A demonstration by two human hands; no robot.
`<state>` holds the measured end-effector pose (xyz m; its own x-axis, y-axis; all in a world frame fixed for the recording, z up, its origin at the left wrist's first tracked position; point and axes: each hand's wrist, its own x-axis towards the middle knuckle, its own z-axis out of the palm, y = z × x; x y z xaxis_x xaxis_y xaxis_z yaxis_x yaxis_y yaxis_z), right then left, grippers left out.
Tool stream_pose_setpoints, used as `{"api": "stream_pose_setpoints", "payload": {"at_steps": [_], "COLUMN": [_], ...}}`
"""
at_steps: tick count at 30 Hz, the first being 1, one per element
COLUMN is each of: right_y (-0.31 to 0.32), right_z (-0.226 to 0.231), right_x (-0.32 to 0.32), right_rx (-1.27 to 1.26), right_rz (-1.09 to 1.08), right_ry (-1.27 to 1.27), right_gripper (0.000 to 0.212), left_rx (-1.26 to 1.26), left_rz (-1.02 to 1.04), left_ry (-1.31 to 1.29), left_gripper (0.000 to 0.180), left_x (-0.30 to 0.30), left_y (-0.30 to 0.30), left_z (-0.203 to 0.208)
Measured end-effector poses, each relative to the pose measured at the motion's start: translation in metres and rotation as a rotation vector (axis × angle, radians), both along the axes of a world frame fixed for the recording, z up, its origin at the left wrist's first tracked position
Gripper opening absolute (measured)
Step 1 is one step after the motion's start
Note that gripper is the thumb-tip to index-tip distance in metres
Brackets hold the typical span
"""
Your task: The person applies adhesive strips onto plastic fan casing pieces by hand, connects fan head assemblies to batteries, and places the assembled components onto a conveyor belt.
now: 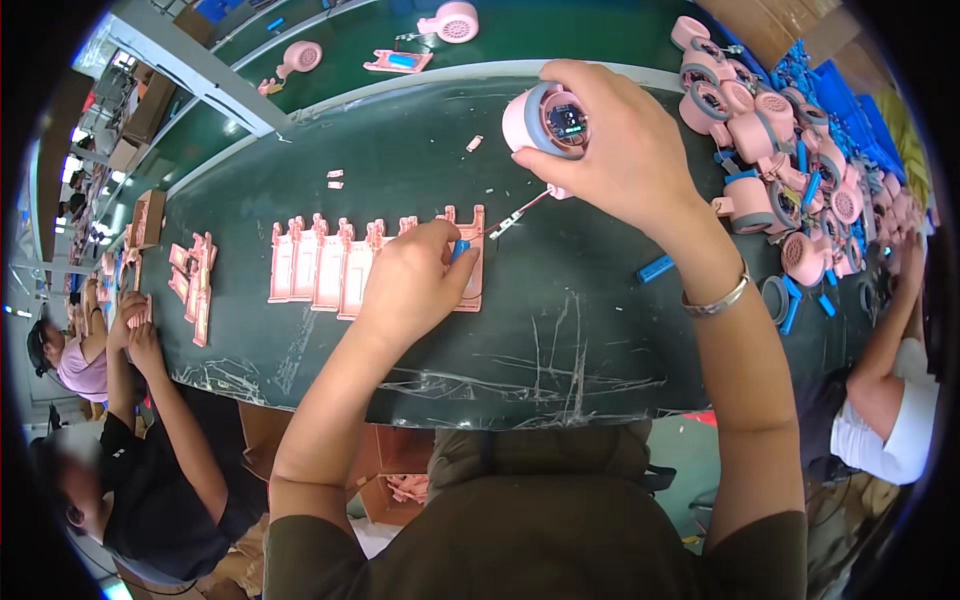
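Observation:
My right hand [625,145] is closed around a pink handheld fan head [515,125] with a grey ring, its round opening showing a circuit board with small green lights. Thin wires with a small white connector [507,224] hang from the fan head toward the pink housings. With thumb and fingers, my left hand [415,275] pinches a blue cylindrical battery [460,249] at the rightmost pink handle shell [474,290]. My left fingers partly hide both battery and shell. More pink handle shells [330,262] lie side by side in a row, running left from beneath that hand.
Fan heads and blue batteries are heaped [760,135] at the right, beside a blue bin [850,110]. One loose battery [655,269] lies near my right forearm. More shells [195,285] sit farther left. Fan parts rest on a green surface [350,35] beyond. Co-workers sit on both sides.

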<state>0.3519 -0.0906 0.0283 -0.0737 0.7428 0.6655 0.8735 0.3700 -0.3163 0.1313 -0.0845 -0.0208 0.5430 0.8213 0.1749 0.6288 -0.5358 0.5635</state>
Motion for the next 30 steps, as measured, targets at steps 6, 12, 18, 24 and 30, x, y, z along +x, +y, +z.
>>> {"api": "stream_pose_setpoints", "payload": {"at_steps": [6,12,18,24,30], "right_y": [0.014,0.084,0.18,0.077,-0.025], "right_z": [-0.019,0.009,-0.019,0.0,-0.005], "right_x": [0.002,0.04,0.085,0.059,0.087], "right_rx": [-0.148,-0.207,-0.455,-0.463,-0.273], "right_rz": [0.005,-0.184,-0.411,0.088,-0.016], "right_ry": [-0.116,0.197,0.297,0.025,0.056], "right_gripper": [0.051,0.058,0.072,0.044,0.041], "left_rx": [0.275,0.41,0.573,0.525,0.086], "left_rz": [-0.044,0.045,0.049,-0.119,-0.289], "left_ry": [0.137,0.08,0.291,-0.04,-0.146], "left_gripper": [0.014,0.013,0.015,0.031,0.03], "left_x": [0.0,0.031,0.102,0.111,0.072], "left_y": [0.001,0.072,0.232,0.232,0.132], "left_z": [-0.021,0.037,0.017,-0.005,0.003]}}
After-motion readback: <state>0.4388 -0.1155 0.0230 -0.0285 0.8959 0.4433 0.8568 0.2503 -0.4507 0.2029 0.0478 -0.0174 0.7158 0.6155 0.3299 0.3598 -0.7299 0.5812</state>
